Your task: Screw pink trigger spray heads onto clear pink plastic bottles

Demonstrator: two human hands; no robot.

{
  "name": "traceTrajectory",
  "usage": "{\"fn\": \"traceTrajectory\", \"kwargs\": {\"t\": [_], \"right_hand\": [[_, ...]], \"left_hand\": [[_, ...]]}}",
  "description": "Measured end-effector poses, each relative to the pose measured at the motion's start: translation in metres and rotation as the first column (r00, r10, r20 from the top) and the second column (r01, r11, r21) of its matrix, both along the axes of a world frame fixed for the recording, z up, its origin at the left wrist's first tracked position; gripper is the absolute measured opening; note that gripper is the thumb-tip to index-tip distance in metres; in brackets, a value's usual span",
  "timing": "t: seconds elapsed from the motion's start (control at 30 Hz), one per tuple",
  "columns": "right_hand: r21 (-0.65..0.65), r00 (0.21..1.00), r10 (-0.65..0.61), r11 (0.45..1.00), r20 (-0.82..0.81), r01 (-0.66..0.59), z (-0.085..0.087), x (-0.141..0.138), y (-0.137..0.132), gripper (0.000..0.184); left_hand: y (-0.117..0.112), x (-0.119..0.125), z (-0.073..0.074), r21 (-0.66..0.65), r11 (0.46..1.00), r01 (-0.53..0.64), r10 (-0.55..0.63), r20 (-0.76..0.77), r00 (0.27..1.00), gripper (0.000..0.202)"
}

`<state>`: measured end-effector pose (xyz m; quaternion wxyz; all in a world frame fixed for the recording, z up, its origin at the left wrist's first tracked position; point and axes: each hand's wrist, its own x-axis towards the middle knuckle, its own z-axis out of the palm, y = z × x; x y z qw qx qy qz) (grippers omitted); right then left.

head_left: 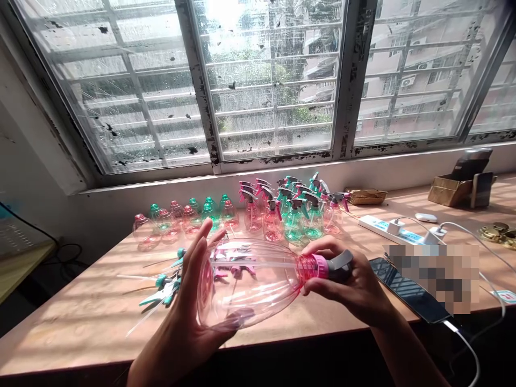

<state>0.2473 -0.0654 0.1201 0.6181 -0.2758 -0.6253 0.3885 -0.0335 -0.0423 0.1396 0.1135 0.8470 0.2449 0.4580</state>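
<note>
Two hands of ours hold one transparent pink, ribbed plastic bottle [250,290] above the near part of the pale wooden bench [80,328], lying nearly level with its base to the left and its neck to the right. Our left hand [191,301] cups the base, thumb underneath and fingers stretched upward, while our right hand [360,287] grips the bottle's top end, its fingers curled about the bright pink collar [321,266] and the dark grey spray head [341,267]. To the left, near our left wrist, we see loose teal-and-white trigger sprayers [163,285] with thin tubes; through the bottle's clear wall we make out pink trigger sprayers [242,269] on the bench beyond. Farther off at left stand open-necked pink and green plastic bottles [165,223], and right of them a cluster of upright pink and green bottles with trigger tops [296,215]. At right we have a black glass-faced phone [411,290], with a long white power strip [389,230] beyond it. Metal-framed windows [274,86] fill the far side.
</note>
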Motion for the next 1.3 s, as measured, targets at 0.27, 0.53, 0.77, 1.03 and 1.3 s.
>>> {"fn": "traceTrajectory", "kwargs": {"t": [0.27, 0.53, 0.77, 1.03, 1.3], "right_hand": [[0.017, 0.999, -0.022, 1.0, 0.023, 0.022, 0.002, 0.0, 0.002, 0.029], [-0.053, 0.997, 0.061, 0.997, -0.044, -0.064, 0.002, -0.001, 0.002, 0.026], [-0.027, 1.0, 0.019, 0.999, -0.009, -0.019, 0.003, -0.003, 0.002, 0.028], [-0.062, 0.998, 0.019, 0.998, -0.064, -0.023, 0.001, 0.0, 0.003, 0.029], [-0.047, 0.996, 0.048, 0.998, -0.079, -0.052, 0.003, 0.001, 0.001, 0.025]], "left_hand": [[0.005, -0.003, -0.009, -0.059, 0.995, -0.076, 0.074, -0.032, 0.997, 0.102], [0.006, -0.003, -0.015, -0.006, 1.0, -0.017, 0.017, 0.029, 0.999, 0.091], [0.006, 0.003, -0.011, -0.017, 0.988, -0.153, 0.153, -0.03, 0.988, 0.096], [0.006, 0.01, -0.008, -0.022, 0.997, -0.074, 0.074, 0.024, 0.997, 0.088], [0.001, 0.008, -0.01, 0.06, 0.989, -0.133, 0.135, -0.023, 0.991, 0.088]]}}
